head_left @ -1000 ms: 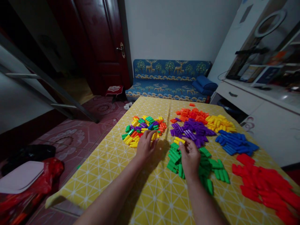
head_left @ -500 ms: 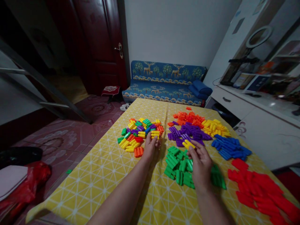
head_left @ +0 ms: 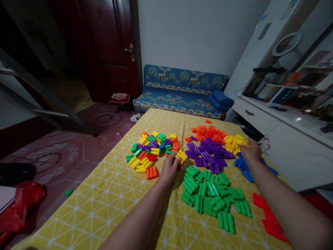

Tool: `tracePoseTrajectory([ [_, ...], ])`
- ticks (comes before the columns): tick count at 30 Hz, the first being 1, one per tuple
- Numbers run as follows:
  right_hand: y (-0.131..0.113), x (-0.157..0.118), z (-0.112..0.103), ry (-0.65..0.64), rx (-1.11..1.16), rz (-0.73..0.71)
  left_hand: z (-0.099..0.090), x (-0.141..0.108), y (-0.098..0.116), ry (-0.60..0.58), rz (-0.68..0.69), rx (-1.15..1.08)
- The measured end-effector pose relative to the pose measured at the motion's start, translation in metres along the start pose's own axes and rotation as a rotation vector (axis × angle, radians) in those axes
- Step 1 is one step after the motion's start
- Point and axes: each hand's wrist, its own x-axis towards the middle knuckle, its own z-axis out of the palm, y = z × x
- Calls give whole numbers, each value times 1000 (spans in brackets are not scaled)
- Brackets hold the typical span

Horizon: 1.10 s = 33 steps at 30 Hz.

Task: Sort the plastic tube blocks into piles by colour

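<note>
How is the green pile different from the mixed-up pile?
The green pile is all one colour; the mixed-up pile has yellow, orange, purple, green and more.
The green pile spreads nearer the person; the mixed-up pile sits farther away, to the left.
Both are made of ridged pieces lying loose on the yellow tablecloth.

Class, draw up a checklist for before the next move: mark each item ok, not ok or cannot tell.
1. Left hand holds a yellow block: ok.
2. Right hand at the yellow pile's edge: ok.
3. Right hand empty: cannot tell, grip unclear.
4. Red pile fully in view: not ok, the right forearm covers part.
5. All pieces on the table: not ok, a green piece lies on the floor.
</note>
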Motion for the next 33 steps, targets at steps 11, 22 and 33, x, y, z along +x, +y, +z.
tracePoseTrajectory([
  [11,-103,-151,46,-782,295,-291,1,0,2,14,25,-35],
  [22,-75,-123,32,-597,394,44,4,-6,9,-21,-39,-45],
  [33,-11,-26,5,-30,173,161,4,-5,6,-29,-22,59],
])
